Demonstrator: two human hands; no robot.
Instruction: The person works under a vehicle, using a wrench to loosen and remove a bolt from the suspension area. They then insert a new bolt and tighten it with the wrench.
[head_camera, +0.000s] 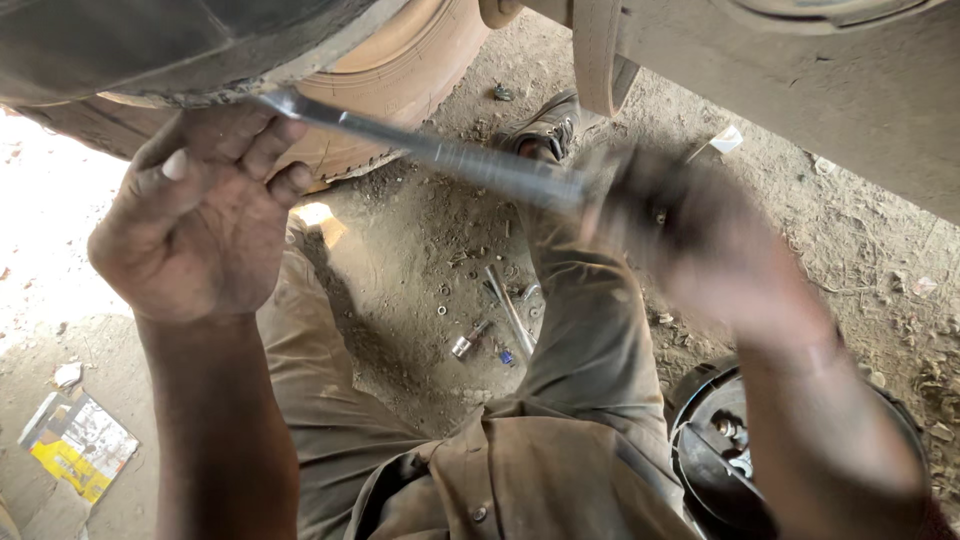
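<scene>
Head view shows a long steel bar (450, 158), likely heavy, rigid and slick, slanting under the tyre (380, 90), left hand (195, 215) closed around its upper end, blurred right hand (680, 220) clamped on the lower, both sound holds.

Dusty dirt ground (420, 330), scattered bolts and tools (495, 310); tyre (150, 50) overhead; harsh sunlight at left.

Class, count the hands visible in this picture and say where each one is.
2. The left hand grips the near end of the long metal bar beside the tyre; the right hand, blurred, holds its other end. No other hands show.
</scene>
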